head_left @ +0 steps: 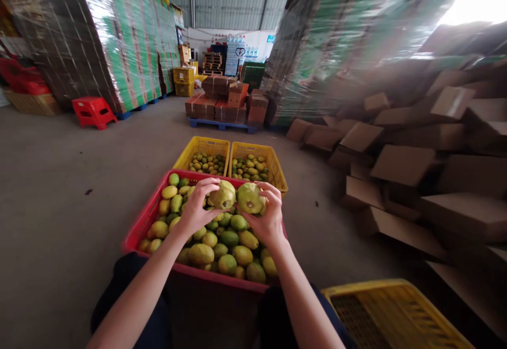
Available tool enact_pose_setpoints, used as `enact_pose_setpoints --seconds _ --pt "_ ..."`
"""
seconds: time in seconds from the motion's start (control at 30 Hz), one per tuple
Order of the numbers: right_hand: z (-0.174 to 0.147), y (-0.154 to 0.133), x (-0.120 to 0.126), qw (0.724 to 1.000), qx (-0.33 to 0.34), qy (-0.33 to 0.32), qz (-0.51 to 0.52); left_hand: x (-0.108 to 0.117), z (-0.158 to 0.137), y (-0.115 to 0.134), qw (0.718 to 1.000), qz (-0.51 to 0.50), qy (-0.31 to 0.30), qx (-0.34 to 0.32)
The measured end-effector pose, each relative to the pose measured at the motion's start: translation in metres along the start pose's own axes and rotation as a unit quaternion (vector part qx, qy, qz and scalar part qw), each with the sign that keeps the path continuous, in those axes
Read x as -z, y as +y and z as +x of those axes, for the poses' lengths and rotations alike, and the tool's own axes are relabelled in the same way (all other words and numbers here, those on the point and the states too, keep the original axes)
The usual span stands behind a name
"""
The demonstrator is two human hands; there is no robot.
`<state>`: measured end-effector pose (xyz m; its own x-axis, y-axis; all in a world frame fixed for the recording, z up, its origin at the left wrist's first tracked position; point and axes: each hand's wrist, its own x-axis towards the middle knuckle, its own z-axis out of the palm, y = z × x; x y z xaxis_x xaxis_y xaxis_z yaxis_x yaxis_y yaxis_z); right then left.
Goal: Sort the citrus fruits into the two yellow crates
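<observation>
My left hand [197,207] is closed around a yellow-green lemon [224,196], thumb below and fingers over the top. Another greenish lemon [249,199] is gripped in my right hand [270,218], close beside the first. Both fruits are held side by side, ends facing me, above a red crate [134,228]. Inside that crate lie many loose green and yellow lemons [228,238], partly hidden by my hands and forearms. The crate stands in front of my knees.
Behind the red crate stand two yellow crates [283,179] of smaller-looking fruit. An openwork yellow crate [368,286] is at lower right. Cardboard boxes [402,164] are heaped on the right. Farther off are a red stool [94,111], a loaded blue pallet [222,125] and wrapped stacks [134,48].
</observation>
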<state>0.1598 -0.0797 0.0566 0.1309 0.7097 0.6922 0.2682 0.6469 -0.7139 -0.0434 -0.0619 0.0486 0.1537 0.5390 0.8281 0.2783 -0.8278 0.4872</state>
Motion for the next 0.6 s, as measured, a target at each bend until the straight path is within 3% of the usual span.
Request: enact_pose_setpoints --seconds 0.17,0.27,0.33,0.4,0.5,0.6 --pt "0.002 -0.005 -0.001 1.0 -0.001 0.011 0.002 0.002 0.001 0.002 0.999 -0.022 0.001 0.04" --pt "0.007 -0.013 -0.001 0.997 -0.081 -0.008 0.001 0.004 0.002 0.003 0.988 -0.04 -0.037 0.141" --pt "0.009 -0.017 -0.003 0.983 -0.179 -0.032 0.026 0.001 0.002 0.002 0.96 -0.104 -0.068 0.251" --pt "0.008 -0.016 -0.006 0.946 -0.305 -0.052 0.096 -0.004 0.0 0.002 0.899 -0.198 -0.075 0.383" --pt "0.004 -0.009 -0.012 0.842 -0.488 -0.102 0.208 -0.012 -0.003 0.002 0.76 -0.312 -0.063 0.567" --pt "0.0 0.0 -0.015 0.752 -0.594 -0.139 0.25 -0.016 -0.003 0.003 0.649 -0.352 -0.039 0.673"
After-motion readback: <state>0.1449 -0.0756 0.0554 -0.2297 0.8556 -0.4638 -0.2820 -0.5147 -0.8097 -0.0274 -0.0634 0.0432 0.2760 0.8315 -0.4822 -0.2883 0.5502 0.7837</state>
